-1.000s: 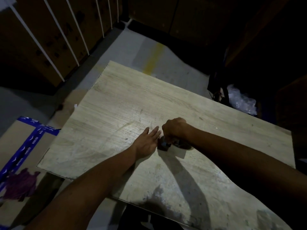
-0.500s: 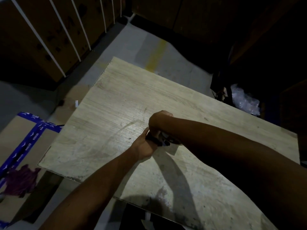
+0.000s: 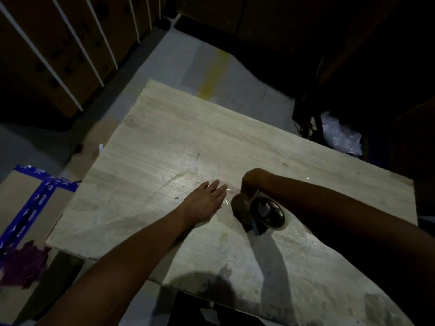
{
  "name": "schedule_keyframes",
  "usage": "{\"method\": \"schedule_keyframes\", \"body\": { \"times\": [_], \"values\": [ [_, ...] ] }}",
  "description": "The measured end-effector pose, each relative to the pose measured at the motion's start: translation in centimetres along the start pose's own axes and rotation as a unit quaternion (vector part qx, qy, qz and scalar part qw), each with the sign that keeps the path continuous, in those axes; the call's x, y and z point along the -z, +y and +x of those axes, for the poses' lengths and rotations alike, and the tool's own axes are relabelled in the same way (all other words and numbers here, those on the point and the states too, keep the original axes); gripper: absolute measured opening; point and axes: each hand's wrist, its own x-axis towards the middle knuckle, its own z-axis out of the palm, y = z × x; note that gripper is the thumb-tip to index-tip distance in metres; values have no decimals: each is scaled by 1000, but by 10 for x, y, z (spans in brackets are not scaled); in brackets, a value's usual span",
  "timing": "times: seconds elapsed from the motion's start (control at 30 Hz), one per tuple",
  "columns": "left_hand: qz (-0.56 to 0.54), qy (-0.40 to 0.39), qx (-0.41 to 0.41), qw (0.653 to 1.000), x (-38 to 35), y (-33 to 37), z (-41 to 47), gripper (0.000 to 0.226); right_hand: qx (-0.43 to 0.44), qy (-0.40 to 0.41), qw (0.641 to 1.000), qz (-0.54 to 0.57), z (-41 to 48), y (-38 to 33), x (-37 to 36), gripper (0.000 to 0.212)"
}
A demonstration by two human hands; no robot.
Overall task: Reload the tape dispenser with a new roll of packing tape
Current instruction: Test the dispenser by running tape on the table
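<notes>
Head view, dim light, I only have this one camera. Landmark: the tape dispenser [image 3: 266, 214], sitting on the tabletop [image 3: 164, 149], toward its near-right part.

Right hand [image 3: 249, 194] comes in from the right and is on the dispenser from above; wrist bent, fingers curled down over its left end. I read it as clamped on the dispenser, though the fingertips are lost in shadow. The dispenser looks dark, with a round tape roll [image 3: 281, 220] in it, pale rim showing at its lower right. A small blue part sticks out at the dispenser's near edge; too dark to tell what it is.

Left hand [image 3: 207, 202] is just left of the dispenser, flat on the tabletop, palm down, fingers straight and slightly spread, holding nothing. A small gap between its fingertips and the right hand. Faint glints on the tabletop between them, possibly a clear strip; I can't tell.

Far left of the dispenser, off the tabletop on the floor: a cardboard box [image 3: 16, 198] with blue tape [image 3: 35, 198], and a purple rag [image 3: 23, 264] on its near end.
</notes>
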Motion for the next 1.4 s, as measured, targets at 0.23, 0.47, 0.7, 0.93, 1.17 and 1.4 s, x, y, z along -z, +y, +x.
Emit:
{"method": "schedule_keyframes", "body": {
  "times": [0.23,0.47,0.7,0.93,1.17,1.4],
  "values": [
    [-103,29,76,991,33,4,15,48,27,-148,966,209,-33,45,2,31],
    [-677,22,376,633,95,16,50,17,117,-106,734,661,-35,121,-75,29],
    [-753,-40,352,554,121,31,69,43,165,-40,454,875,-22,118,-160,33],
    [-776,-85,310,543,126,59,77,45,263,-12,271,926,-15,101,-199,56],
    [-774,-149,263,556,144,94,85,44,318,-5,171,933,-27,103,-214,66],
    [-796,-151,267,521,145,128,98,39,353,4,161,922,-24,113,-236,74]
  ]
}}
